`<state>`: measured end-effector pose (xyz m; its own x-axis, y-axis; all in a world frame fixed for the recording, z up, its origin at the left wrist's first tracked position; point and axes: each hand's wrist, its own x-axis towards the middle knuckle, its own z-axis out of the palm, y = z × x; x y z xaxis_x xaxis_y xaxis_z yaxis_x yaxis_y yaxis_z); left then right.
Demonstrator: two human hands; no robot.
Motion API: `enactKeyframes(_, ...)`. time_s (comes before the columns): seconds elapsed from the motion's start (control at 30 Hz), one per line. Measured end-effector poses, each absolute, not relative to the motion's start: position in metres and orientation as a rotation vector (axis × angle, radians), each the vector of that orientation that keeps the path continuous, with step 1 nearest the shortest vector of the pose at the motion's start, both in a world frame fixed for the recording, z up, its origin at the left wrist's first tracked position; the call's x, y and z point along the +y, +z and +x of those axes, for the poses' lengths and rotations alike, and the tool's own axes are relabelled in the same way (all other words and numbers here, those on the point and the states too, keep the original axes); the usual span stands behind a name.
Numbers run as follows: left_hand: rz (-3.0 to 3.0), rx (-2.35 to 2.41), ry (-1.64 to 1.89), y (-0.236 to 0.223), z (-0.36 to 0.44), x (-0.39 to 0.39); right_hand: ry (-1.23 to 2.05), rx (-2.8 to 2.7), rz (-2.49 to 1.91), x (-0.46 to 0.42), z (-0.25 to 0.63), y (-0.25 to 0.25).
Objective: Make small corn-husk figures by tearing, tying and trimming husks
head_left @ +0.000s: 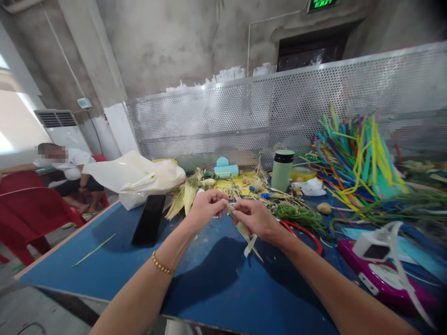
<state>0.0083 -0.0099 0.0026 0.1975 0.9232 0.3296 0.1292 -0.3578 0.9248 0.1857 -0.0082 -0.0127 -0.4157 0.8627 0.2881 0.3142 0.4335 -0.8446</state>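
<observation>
1. Both forearms entered from the bottom edge, so elbows and upper arms were cut off; a beaded gold bracelet (163, 265) circled the left wrist.
2. The left hand (206, 208) and right hand (254, 216) met above the blue counter (104, 265), knuckles toward the camera, fingertips turned in toward each other.
3. Each grip was pressed together, pinching the pale leaf strip (249, 239) from its own side; the pinched part was hidden behind the fingers (only the loose ends showed, hanging below the right hand and clear of the counter top).
4. Just left of the hands a black phone (149, 219) leaned upright, and a single thin green strip (93, 251) lay flat near the counter's left edge.
5. At the right, a purple device (384, 279) with a white box on it was blurred and partly cut off; what it was could not be told.
6. Red-handled scissors (303, 231) lay just behind the right wrist, partly covered by it.
7. Further back lay a litter of dried leaves (185, 195), a green tumbler (282, 170) with a dark lid, and a white plastic bag (136, 177).
8. A heap of coloured strips (356, 158) fanned upward at the far right, against a perforated metal screen (244, 116).
9. Far left, a seated person (70, 172) in a white shirt sat behind red chairs (31, 209), partly hidden by them.
</observation>
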Motion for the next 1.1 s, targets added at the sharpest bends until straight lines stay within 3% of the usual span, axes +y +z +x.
enactKeyframes(0.17,1.619,0.94,1.335,0.006,0.021,-0.023,1.207,-1.635,-0.88,-0.013,0.183,-0.006)
enactKeyframes(0.63,1.322,0.69,1.379,-0.016,0.033,-0.017,1.181,-1.671,-0.897,-0.015,0.175,-0.013)
enactKeyframes(0.8,1.234,0.618,1.391,-0.019,0.03,-0.011,0.961,-1.851,-0.942,-0.015,0.178,-0.014)
enactKeyframes(0.93,1.172,0.643,1.484,-0.013,0.025,-0.011,0.537,-1.915,-1.004,-0.025,0.198,0.011)
enactKeyframes(1.1,1.067,0.678,1.571,-0.007,0.012,-0.002,0.282,-1.979,-1.092,-0.042,0.221,0.042)
